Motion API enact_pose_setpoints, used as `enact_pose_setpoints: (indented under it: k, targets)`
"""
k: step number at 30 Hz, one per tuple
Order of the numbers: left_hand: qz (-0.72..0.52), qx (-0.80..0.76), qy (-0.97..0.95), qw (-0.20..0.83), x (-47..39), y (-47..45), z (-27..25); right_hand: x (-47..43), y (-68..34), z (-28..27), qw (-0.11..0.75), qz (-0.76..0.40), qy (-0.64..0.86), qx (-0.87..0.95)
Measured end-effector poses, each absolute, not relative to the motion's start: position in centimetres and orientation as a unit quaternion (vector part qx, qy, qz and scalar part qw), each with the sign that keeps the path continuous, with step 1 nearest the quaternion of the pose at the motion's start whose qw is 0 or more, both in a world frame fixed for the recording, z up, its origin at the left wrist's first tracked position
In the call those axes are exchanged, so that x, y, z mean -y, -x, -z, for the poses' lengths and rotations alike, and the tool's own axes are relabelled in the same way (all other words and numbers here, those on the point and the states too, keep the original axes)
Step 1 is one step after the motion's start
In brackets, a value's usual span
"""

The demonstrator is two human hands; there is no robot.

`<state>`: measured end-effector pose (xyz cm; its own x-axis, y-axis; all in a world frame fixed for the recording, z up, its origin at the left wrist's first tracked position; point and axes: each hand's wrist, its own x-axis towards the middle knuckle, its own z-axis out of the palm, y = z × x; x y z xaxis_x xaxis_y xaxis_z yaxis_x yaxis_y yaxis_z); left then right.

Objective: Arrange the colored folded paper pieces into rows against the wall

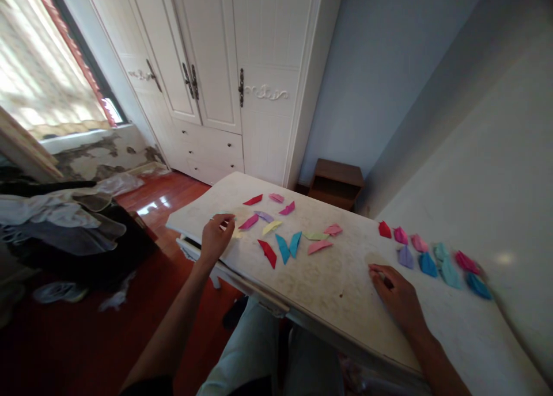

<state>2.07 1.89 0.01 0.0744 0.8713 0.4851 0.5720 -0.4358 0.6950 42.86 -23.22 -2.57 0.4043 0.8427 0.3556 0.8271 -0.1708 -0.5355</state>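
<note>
At the near left corner of the white bench (328, 292), the left hand (215, 235) is seen curled, its fingertips closed on a pale folded paper piece (233, 228) that lies at the edge of the scattered group; the exact grip is hard to make out, but the fingers are pinched in, not spread. The right hand (397, 295) is laid flat on the bench, palm down, fingers loosely together, nothing held in it as far as can be seen. Between the two hands, a loose spread of folded paper shapes (285, 235) is strewn across the surface: reds, pinks, blues, a yellow, a green, a lilac, all lying apart from one another. Further right, near the wall, a second cluster of folded pieces (432, 258) is gathered more tightly in a row, some touching. By the look of it, the sorting or gathering is judged to be partway along: one batch is grouped by the wall, while the larger scatter is left unsorted.
</note>
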Motion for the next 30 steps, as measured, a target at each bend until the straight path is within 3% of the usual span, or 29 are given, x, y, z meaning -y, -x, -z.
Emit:
enact_pose_setpoints:
  k: [10, 17, 30]
  targets:
    - [-0.345, -0.399, -0.839, 0.132, 0.0, -7.4, 0.3, 23.1, -42.8, 2.5, 0.343, -0.006, 0.774, 0.532]
    - [-0.344, -0.362, -0.856, 0.133, -0.6, -9.2, 0.0, 23.0, -42.5, 2.3, 0.340, -0.008, 0.783, 0.521]
    - [-0.250, -0.451, -0.851, 0.100, -9.9, -14.5, -1.9, 22.8, -42.4, 2.5, 0.353, -0.008, 0.785, 0.510]
